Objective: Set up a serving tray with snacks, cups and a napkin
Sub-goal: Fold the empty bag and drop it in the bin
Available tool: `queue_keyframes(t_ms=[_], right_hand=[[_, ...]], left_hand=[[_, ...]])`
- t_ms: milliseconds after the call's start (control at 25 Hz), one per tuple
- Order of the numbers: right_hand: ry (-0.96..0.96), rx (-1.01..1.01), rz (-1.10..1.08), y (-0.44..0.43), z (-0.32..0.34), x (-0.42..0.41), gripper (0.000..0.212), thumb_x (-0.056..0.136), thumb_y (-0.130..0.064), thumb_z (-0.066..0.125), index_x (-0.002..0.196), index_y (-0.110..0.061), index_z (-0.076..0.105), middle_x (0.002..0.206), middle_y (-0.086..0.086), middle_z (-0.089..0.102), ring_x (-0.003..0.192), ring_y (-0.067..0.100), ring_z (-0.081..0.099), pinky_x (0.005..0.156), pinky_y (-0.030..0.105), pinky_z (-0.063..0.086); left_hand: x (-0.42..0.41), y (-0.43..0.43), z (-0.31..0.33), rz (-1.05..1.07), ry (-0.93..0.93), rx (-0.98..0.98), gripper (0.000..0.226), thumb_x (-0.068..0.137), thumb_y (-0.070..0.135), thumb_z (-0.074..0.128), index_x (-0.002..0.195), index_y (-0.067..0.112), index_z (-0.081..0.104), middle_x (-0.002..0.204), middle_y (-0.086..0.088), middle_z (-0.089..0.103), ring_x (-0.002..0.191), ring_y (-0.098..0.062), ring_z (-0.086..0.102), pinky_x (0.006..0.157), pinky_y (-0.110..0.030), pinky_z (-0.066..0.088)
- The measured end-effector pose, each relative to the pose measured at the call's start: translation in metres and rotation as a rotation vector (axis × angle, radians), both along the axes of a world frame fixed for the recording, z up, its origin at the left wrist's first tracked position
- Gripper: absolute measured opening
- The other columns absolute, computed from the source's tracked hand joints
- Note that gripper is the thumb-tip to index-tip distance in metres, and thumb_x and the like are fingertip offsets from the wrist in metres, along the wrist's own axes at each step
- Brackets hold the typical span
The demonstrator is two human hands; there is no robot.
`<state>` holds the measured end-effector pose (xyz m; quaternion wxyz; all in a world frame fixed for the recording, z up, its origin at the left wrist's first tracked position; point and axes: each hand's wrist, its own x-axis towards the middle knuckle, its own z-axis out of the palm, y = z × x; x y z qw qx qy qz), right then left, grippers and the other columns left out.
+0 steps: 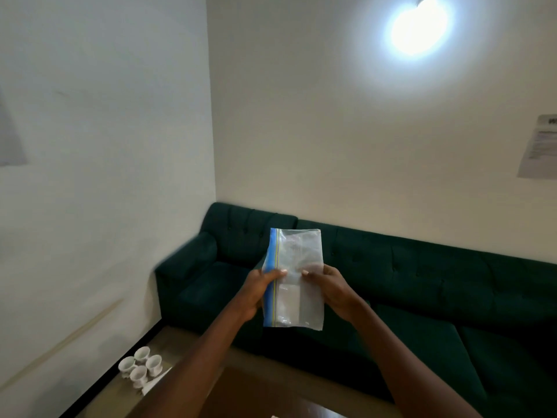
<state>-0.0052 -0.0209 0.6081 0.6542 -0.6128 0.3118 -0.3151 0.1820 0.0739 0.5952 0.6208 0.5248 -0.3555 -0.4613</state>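
Observation:
I hold a clear zip bag (297, 260) with a blue zipper strip upright in front of me, above the table. My left hand (259, 292) grips its blue zipper edge. Gripping the opposite side is my right hand (333, 292). Whether anything is inside the bag I cannot tell. Several small white cups (140, 366) stand bunched together at the table's far left corner, well below and left of my hands. A white napkin (156, 384) lies beside the cups, partly hidden by my left forearm.
A dark green sofa (422, 282) runs along the wall behind the wooden table (180, 339). White walls meet in a corner at the left. A paper sheet (539, 149) hangs on the right wall, and a bright lamp (419, 28) shines above.

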Motion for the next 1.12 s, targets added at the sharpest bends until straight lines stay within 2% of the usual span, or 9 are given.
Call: queue_keyframes(t_ms=[240, 360, 560, 680, 800, 880, 960, 1040, 1120], right_hand=[[-0.07, 0.02, -0.043, 0.0, 0.007, -0.016, 0.031, 0.089, 0.01, 0.062, 0.116, -0.004, 0.071, 0.109, 0.018, 0.077, 0.094, 0.032, 0.075, 0.077, 0.042, 0.063], [-0.131, 0.038, -0.091, 0.002, 0.01, -0.026, 0.032, 0.089, 0.019, 0.053, 0.093, -0.002, 0.077, 0.099, 0.018, 0.077, 0.083, 0.028, 0.077, 0.068, 0.038, 0.064], [-0.233, -0.047, -0.047, 0.003, 0.006, -0.028, 0.052, 0.085, 0.028, 0.036, 0.06, -0.004, 0.068, 0.104, 0.021, 0.076, 0.093, 0.033, 0.075, 0.066, 0.037, 0.062], [-0.171, -0.192, -0.05, -0.003, 0.009, -0.033, 0.051, 0.068, 0.031, 0.029, 0.058, -0.002, 0.066, 0.11, 0.023, 0.075, 0.109, 0.038, 0.07, 0.079, 0.04, 0.061], [-0.075, -0.295, 0.057, -0.008, 0.017, -0.036, 0.05, 0.07, 0.03, 0.032, 0.06, -0.003, 0.068, 0.111, 0.02, 0.075, 0.107, 0.032, 0.072, 0.085, 0.038, 0.059], [0.013, -0.341, 0.156, -0.01, 0.024, -0.037, 0.05, 0.074, 0.029, 0.035, 0.064, -0.004, 0.071, 0.11, 0.018, 0.076, 0.1, 0.029, 0.073, 0.085, 0.039, 0.059], [0.074, -0.343, 0.226, -0.011, 0.032, -0.038, 0.039, 0.087, 0.023, 0.043, 0.083, 0.002, 0.076, 0.114, 0.017, 0.076, 0.102, 0.031, 0.074, 0.084, 0.039, 0.061], [0.047, -0.259, 0.194, -0.01, 0.034, -0.039, 0.028, 0.096, 0.008, 0.055, 0.109, -0.004, 0.077, 0.122, 0.016, 0.073, 0.104, 0.028, 0.074, 0.085, 0.039, 0.062], [-0.06, -0.069, 0.08, -0.008, 0.027, -0.041, 0.026, 0.101, -0.019, 0.063, 0.124, -0.014, 0.073, 0.131, 0.021, 0.068, 0.105, 0.031, 0.071, 0.092, 0.045, 0.059]], left_hand=[[0.002, -0.002, 0.008, -0.088, 0.009, -0.027, 0.036, 0.086, -0.002, 0.072, 0.121, -0.006, 0.069, 0.115, -0.024, 0.075, 0.099, -0.033, 0.074, 0.085, -0.042, 0.064], [0.002, -0.006, 0.013, -0.111, 0.004, -0.057, 0.037, 0.084, -0.008, 0.071, 0.12, -0.01, 0.067, 0.105, -0.016, 0.077, 0.091, -0.027, 0.075, 0.075, -0.035, 0.064], [0.005, -0.001, 0.013, -0.216, 0.24, -0.094, 0.021, 0.086, 0.018, 0.063, 0.095, 0.009, 0.079, 0.093, -0.009, 0.074, 0.078, -0.019, 0.074, 0.068, -0.034, 0.06], [0.013, 0.0, 0.022, -0.35, 0.386, -0.008, 0.051, 0.091, 0.046, 0.051, 0.103, 0.003, 0.075, 0.099, -0.015, 0.071, 0.088, -0.029, 0.072, 0.078, -0.041, 0.057], [0.004, -0.003, 0.034, -0.283, 0.013, 0.101, 0.06, 0.087, 0.065, 0.064, 0.1, 0.008, 0.077, 0.095, -0.011, 0.073, 0.082, -0.02, 0.075, 0.071, -0.031, 0.06], [0.0, -0.005, 0.036, -0.235, -0.183, 0.116, 0.039, 0.087, 0.048, 0.073, 0.097, 0.01, 0.074, 0.098, -0.008, 0.07, 0.076, -0.009, 0.074, 0.07, -0.025, 0.061], [0.0, -0.001, 0.037, -0.422, -0.309, 0.187, 0.026, 0.095, 0.025, 0.07, 0.112, 0.005, 0.071, 0.111, -0.007, 0.071, 0.095, -0.013, 0.074, 0.088, -0.028, 0.06], [0.0, 0.004, 0.036, -0.616, -0.521, 0.234, 0.043, 0.087, 0.025, 0.08, 0.124, 0.005, 0.07, 0.12, -0.006, 0.075, 0.109, -0.022, 0.073, 0.095, -0.033, 0.058], [-0.008, 0.005, 0.029, -0.536, -0.489, 0.137, 0.047, 0.08, 0.027, 0.086, 0.121, 0.008, 0.072, 0.118, -0.007, 0.077, 0.111, -0.025, 0.074, 0.09, -0.032, 0.06]])
